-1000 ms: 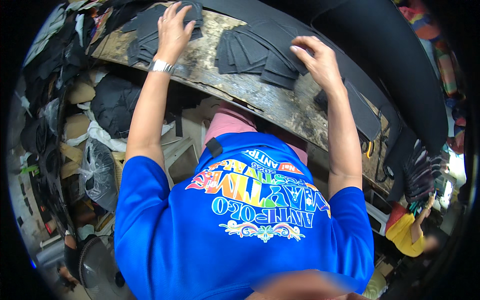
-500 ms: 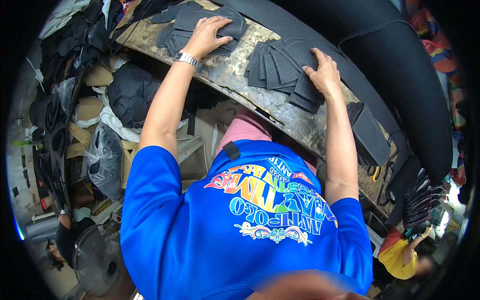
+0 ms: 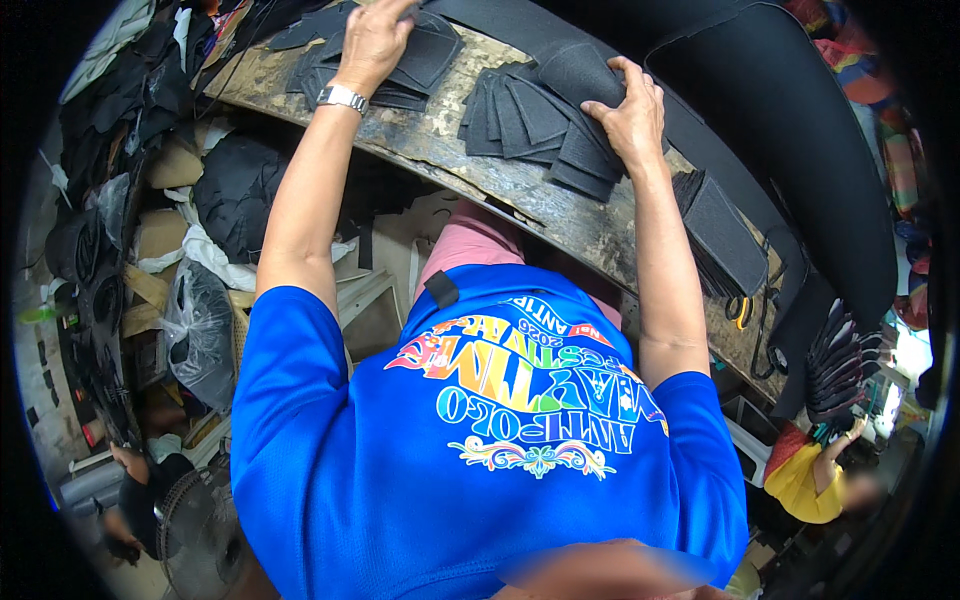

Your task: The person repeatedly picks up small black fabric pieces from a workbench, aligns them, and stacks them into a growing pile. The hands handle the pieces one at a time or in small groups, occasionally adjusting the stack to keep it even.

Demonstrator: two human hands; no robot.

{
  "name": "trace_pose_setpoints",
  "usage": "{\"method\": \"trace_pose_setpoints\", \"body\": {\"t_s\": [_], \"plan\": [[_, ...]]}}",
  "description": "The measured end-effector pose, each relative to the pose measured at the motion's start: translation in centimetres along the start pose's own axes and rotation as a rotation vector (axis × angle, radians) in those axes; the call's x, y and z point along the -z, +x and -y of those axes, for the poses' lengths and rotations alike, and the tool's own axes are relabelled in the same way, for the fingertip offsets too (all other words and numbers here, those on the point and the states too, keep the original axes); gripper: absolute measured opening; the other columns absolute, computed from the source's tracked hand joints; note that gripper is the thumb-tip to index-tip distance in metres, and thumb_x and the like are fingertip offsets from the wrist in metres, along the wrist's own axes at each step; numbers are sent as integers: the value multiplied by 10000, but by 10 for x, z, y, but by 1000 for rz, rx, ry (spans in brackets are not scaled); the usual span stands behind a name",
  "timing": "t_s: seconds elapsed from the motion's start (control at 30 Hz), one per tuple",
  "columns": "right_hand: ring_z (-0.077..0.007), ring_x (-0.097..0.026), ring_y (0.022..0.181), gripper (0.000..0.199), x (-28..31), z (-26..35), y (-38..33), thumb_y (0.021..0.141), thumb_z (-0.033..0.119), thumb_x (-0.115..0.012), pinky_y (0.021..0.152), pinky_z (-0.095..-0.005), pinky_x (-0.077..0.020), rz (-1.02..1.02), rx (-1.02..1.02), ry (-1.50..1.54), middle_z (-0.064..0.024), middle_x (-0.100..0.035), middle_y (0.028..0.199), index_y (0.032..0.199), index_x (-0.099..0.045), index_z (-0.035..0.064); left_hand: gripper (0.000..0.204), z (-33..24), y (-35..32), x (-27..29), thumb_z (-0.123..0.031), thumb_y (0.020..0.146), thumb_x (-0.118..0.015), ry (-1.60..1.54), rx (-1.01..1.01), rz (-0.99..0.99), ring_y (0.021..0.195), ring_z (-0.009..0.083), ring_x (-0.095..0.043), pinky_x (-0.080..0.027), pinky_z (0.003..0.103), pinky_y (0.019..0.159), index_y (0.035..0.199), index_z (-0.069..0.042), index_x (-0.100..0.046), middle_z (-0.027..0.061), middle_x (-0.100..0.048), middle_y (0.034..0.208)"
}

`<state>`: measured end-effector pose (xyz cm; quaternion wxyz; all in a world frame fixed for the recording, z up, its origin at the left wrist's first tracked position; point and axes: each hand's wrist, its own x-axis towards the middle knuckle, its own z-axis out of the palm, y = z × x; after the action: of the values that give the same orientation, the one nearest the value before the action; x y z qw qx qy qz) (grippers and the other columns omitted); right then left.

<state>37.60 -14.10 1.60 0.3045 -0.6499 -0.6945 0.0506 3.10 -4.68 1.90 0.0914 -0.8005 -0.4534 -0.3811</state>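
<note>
My left hand [image 3: 375,45] is above the left pile of dark grey felt-like pieces [image 3: 425,60]. Its fingertips are smeared and partly cut off by the top edge, so I cannot tell whether they hold anything. On the right, a second pile of pieces [image 3: 520,120] lies fanned out on the worn workbench [image 3: 440,150]. My right hand [image 3: 635,115] is at that pile's right side, thumb and bent fingers closed about the edge of its top felt piece [image 3: 575,72], which looks slightly curved.
A neat stack of dark pieces [image 3: 725,235] stands right of my right forearm, with yellow-handled scissors [image 3: 740,312] beside it. A large black roll [image 3: 770,110] lies behind the bench. At lower left are a fan [image 3: 200,530] and a plastic bag [image 3: 200,325]. A person in yellow [image 3: 805,485] is at lower right.
My left hand has risen off the left pile toward the far edge of the view. My right hand's fingers have curled in about the top piece of the right pile. The view has shifted slightly.
</note>
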Motion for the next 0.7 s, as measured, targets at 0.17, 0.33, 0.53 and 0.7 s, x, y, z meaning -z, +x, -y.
{"method": "trace_pose_setpoints", "body": {"t_s": [0.17,0.33,0.53,0.7], "plan": [[-312,-534,1129,610,9,4,-7,693,105,-811,1020,-429,-374,-169,38,144,-122,-645,1158,1257,-585,158,284,-68,11,39,-197,977,-567,-427,451,-233,974,342,-656,-492,385,878,1161,5,-645,217,-685,1052],[-204,-608,933,254,43,20,-18,791,50,-738,899,-349,-467,-222,70,495,-82,-683,982,1039,-685,64,232,-140,-19,40,-181,984,-609,-1299,676,-158,909,148,-680,-547,264,792,1083,28,-628,102,-691,1038],[-97,-548,923,327,85,49,-62,835,-49,-704,869,-230,-459,-161,-39,1311,-15,-597,1009,1144,-615,8,238,-204,-44,30,-135,1002,-545,-1764,905,-42,1067,189,-644,-500,334,954,1179,15,-601,110,-676,1144],[-74,-528,985,350,59,64,-86,879,-60,-663,855,-204,-481,-200,-54,1160,-17,-568,1100,1213,-599,24,349,-229,-60,26,-139,1045,-413,-1950,903,97,1227,229,-556,-445,382,1051,1356,1,-486,130,-565,1348]]}}
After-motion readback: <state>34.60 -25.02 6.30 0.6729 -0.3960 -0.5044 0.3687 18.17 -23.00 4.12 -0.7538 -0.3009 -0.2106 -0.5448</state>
